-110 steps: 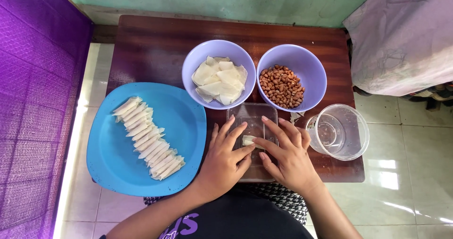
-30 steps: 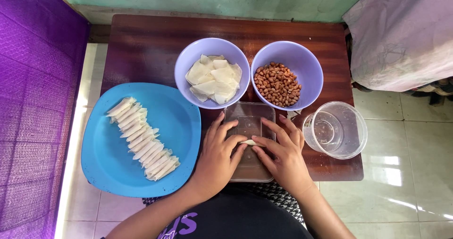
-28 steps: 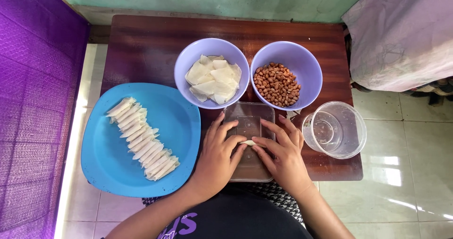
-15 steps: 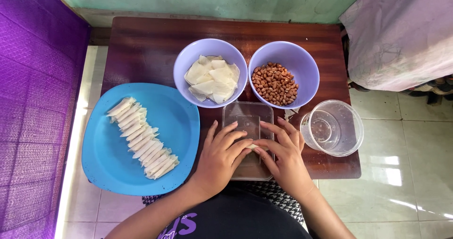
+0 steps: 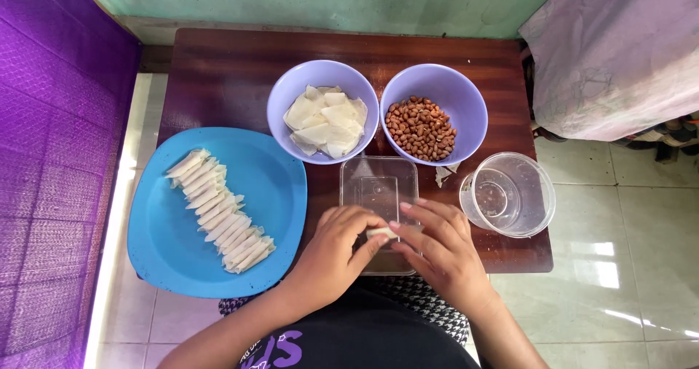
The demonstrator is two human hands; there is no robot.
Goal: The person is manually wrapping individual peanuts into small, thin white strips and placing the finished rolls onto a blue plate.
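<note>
Pale dough is being rolled: the left hand [image 5: 336, 246] and right hand [image 5: 440, 246] meet at lower centre, fingertips pinching a small wrapper roll [image 5: 381, 233] over a clear plastic lid [image 5: 378, 187]. The rolling step looks nearly done; next it likely needs a firm tuck, then a place beside the finished rolls [image 5: 218, 210] on the blue plate [image 5: 284, 194]. Fingers hide most of the roll, so any filling inside cannot be seen.

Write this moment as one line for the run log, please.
left hand: pinching small pastry roll | right hand: pinching same roll | under hands: clear tray | blue plate: row of rolls
</note>
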